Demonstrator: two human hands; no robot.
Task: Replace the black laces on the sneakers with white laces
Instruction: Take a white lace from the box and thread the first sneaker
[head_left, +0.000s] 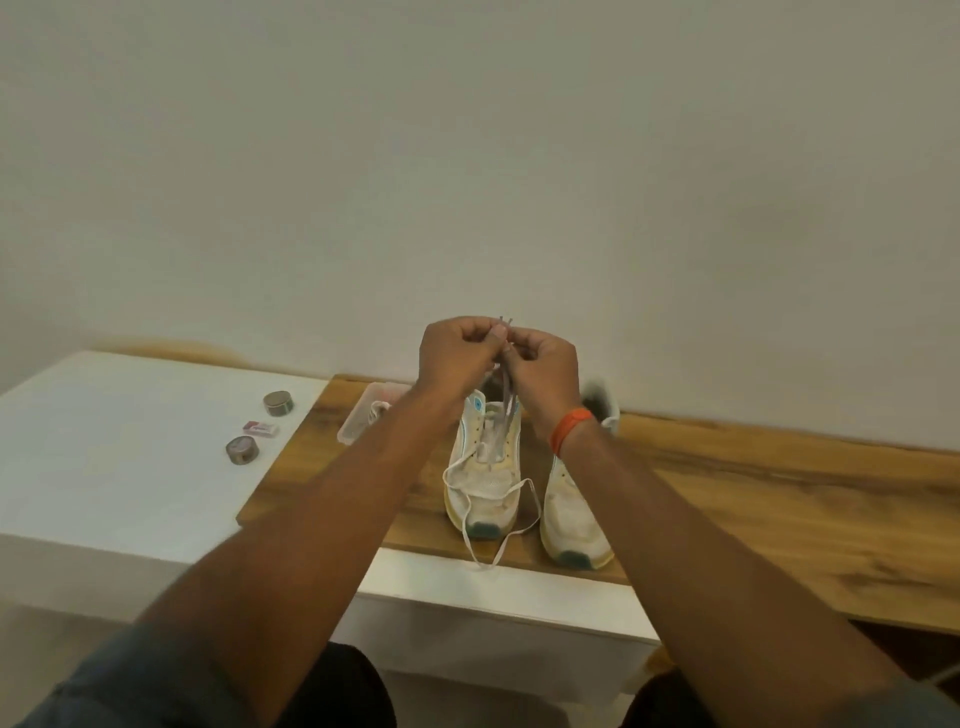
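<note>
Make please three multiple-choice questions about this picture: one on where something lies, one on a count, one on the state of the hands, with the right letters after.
1. Where does the loose white lace lie?
A. over the toe of the left-side sneaker
B. inside the plastic tray
C. on the floor

2. How many round tape rolls are on the white surface?
A. one
B. two
C. four

3. What are the hands doing?
A. resting flat on the wooden board
B. both pinching lace ends above the sneaker
C. lifting the right-side sneaker

Answers:
1 A, the lace drapes across that toe.
2 B, one tape roll and another.
3 B, left hand and right hand meet on the lace ends.
</note>
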